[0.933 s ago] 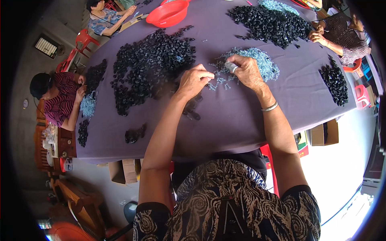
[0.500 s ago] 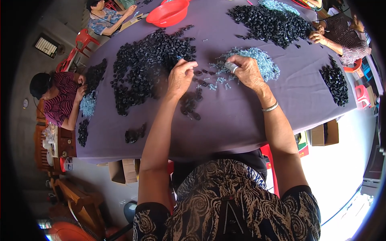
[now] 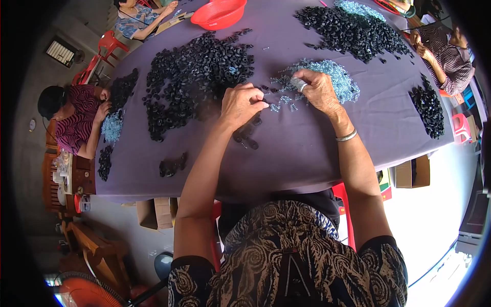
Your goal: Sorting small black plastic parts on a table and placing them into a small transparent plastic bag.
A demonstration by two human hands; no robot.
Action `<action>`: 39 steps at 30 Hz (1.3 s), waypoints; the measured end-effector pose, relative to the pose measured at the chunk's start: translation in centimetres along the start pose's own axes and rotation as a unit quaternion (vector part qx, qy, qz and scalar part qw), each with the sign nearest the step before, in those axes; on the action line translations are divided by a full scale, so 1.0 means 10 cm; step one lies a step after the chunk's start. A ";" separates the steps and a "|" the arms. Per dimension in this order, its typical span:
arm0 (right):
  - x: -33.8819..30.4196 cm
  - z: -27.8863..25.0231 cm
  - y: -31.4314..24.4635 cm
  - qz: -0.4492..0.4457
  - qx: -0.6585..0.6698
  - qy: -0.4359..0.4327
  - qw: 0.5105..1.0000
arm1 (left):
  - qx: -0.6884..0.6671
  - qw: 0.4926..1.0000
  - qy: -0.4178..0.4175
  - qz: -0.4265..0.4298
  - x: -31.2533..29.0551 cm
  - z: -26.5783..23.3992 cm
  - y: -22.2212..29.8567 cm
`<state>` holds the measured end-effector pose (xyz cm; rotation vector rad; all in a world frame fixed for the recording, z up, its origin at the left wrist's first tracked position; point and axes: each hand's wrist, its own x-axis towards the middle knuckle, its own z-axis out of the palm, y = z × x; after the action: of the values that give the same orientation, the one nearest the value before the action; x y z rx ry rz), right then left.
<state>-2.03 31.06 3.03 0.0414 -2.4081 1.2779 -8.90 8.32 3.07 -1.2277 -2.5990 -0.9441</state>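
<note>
My left hand (image 3: 241, 106) is bent over the cloth just right of a big heap of small black ring-like parts (image 3: 192, 77). Its thumb and forefinger pinch together beside a few loose springs (image 3: 284, 104); what they hold, if anything, is too small to make out. At the near-left edge of a pile of small silvery-blue springs (image 3: 337, 82), my right hand (image 3: 321, 93) has its fingers curled and pressed together. A pale wrap covers one of its fingers, and the fingertips' contents are hidden. Loose black parts (image 3: 245, 137) lie partly behind my left wrist.
A purple-grey cloth (image 3: 296, 158) covers the table. Toward the far side stand a red basin (image 3: 220, 14) and another black heap (image 3: 348, 33). Co-workers sit at the left, far left and right, with a black pile (image 3: 427, 107) near the right edge. Cardboard boxes (image 3: 412, 172) are below.
My left hand has moved right and nearer to me, away from the black heap toward the loose springs. My right hand stays almost in place. The right-hand co-worker's hands have drawn back from their heap.
</note>
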 end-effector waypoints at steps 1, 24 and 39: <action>0.00 0.00 0.01 0.000 -0.001 0.000 1.000 | -0.004 1.000 0.005 -0.005 0.02 0.01 -0.01; 0.01 -0.01 0.03 -0.002 0.002 -0.001 1.000 | 0.076 0.995 0.040 -0.051 0.19 0.20 -0.05; 0.01 -0.01 0.01 0.007 -0.002 -0.007 1.000 | 0.091 0.995 0.030 0.011 0.23 0.22 -0.13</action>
<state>-2.10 31.19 3.03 0.0323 -2.4278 1.2832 -11.02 10.45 1.50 -1.1595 -2.5532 -0.7108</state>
